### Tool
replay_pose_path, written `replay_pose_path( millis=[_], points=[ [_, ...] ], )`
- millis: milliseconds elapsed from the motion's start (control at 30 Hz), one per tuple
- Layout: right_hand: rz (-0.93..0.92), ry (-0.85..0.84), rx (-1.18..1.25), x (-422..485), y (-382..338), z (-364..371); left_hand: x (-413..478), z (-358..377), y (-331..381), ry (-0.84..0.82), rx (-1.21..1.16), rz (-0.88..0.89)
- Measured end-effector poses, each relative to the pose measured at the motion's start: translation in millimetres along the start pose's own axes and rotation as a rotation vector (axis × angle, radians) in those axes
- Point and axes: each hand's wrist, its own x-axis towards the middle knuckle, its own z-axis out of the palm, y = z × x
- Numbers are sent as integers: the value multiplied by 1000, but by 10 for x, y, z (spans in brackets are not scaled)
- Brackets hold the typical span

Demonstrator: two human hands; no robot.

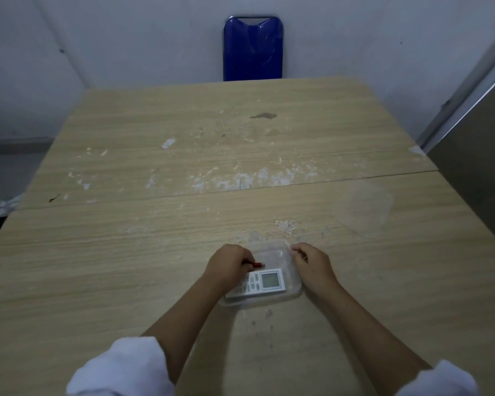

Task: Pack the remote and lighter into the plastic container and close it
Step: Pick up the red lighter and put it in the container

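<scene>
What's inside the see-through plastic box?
Inside the clear plastic container lies a white remote with a grey screen. A red lighter pokes in from the left hand. That hand covers the remote's left end and the lighter's other end.

Place: a bare, plain workroom or canteen-like room, not a home.
Walls: blank and pale (126, 38).
Tabletop: worn wood-grain laminate (155, 252) with scraped white patches.
Seating: one blue plastic chair (253, 48) opposite.

Nothing is legible; the remote (265, 282) has a blank-looking screen and blurred buttons.
</scene>
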Motion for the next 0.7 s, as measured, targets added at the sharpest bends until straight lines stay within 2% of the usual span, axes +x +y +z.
replay_pose_path(
  millis=[267, 367, 467, 567, 700],
  points=[
    [25, -21, 18, 63, 62, 13, -25, 92, 39, 101, 20, -53],
    [19, -36, 43, 91, 88, -32, -29, 142, 90, 212, 40, -71],
    [21, -16, 43, 183, 124, -208, -5, 183, 199, 386, 39, -7],
    [48, 172, 0, 374, 159, -522, 70, 206, 283, 474, 71, 38],
    [220, 517, -25, 689, 344, -1085, 197, 242, 342, 460, 39, -43]
  ],
)
